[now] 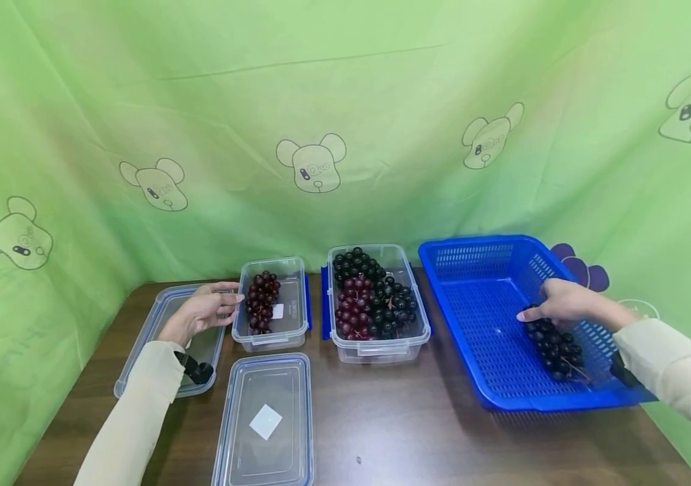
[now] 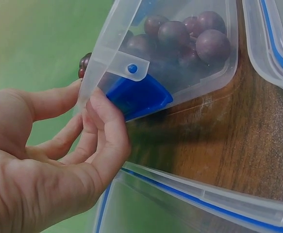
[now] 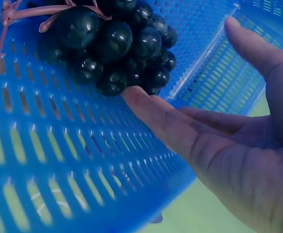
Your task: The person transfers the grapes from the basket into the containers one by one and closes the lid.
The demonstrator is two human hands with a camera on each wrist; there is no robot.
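Note:
My left hand (image 1: 206,310) pinches the left rim of a small clear plastic container (image 1: 293,290), thumb over the edge and fingers beneath it. A bunch of dark red grapes (image 1: 262,302) lies inside, along its left half. My right hand (image 1: 564,300) reaches into a blue perforated basket (image 1: 473,317), fingertips right at a bunch of black grapes (image 3: 114,41). In the right wrist view its thumb stands well away from the fingers. The bunch lies against the basket's right side, stem toward the front.
Between them stands a larger clear container (image 1: 376,347) with black grapes (image 1: 394,304) and red grapes (image 1: 354,310). One clear lid (image 1: 269,385) lies in front of the small container, another lid (image 1: 157,310) under my left forearm. A green curtain (image 1: 382,88) hangs behind the table (image 1: 394,418).

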